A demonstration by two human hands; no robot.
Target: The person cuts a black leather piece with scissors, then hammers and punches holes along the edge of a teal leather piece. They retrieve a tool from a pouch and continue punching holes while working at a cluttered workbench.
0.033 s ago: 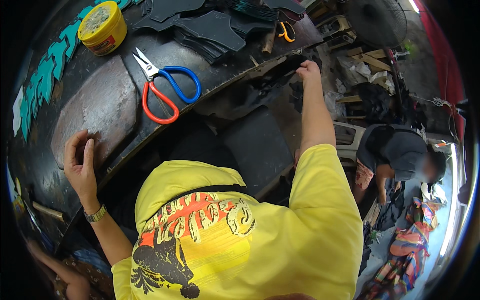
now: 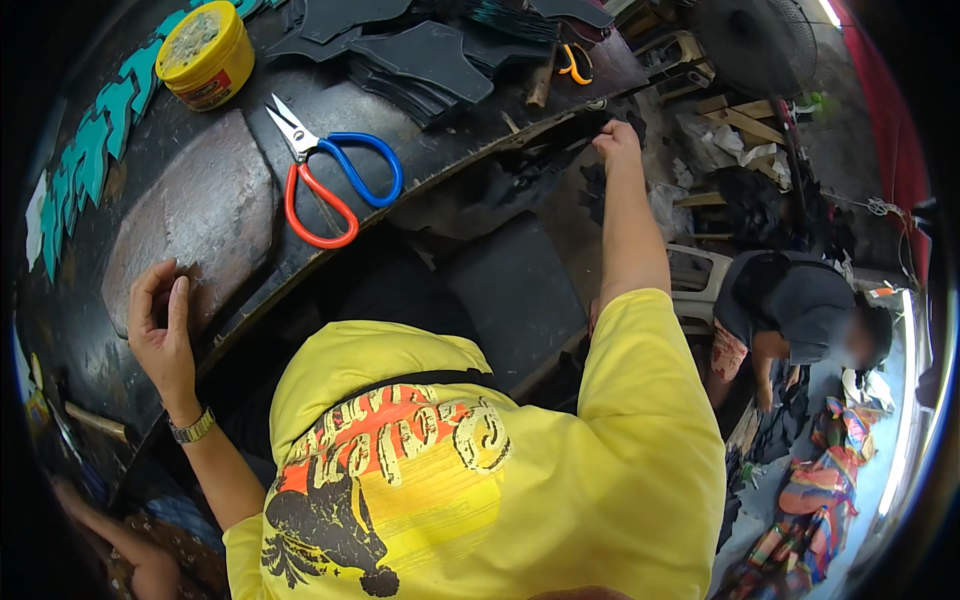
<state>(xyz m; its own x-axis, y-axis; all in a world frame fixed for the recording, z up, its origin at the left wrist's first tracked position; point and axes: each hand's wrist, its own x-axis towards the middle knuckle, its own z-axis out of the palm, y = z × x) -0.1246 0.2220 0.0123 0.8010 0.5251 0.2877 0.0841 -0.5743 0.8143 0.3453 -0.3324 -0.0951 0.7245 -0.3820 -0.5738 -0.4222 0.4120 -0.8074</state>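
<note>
My left hand [image 2: 163, 318] rests at the near end of a worn brown slab [image 2: 200, 215] on the dark table. Its fingers curl loosely, the thumb stands apart from them, and nothing shows between them. Scissors [image 2: 305, 150] with one red and one blue handle lie beside the slab, blades parted, touched by neither hand. My right arm reaches out past the table's edge. At its end my right hand [image 2: 618, 140] is closed, close to some dark material, and whatever is in its fingers is hidden.
A yellow tub [image 2: 207, 60], stacked black cut pieces [image 2: 410, 60] and teal pieces [image 2: 90, 165] sit on the table [image 2: 110, 380]. Orange-handled scissors [image 2: 574, 66] lie near its far corner. A person [image 2: 790, 300] bends at the right. A fan [image 2: 755, 45] stands behind.
</note>
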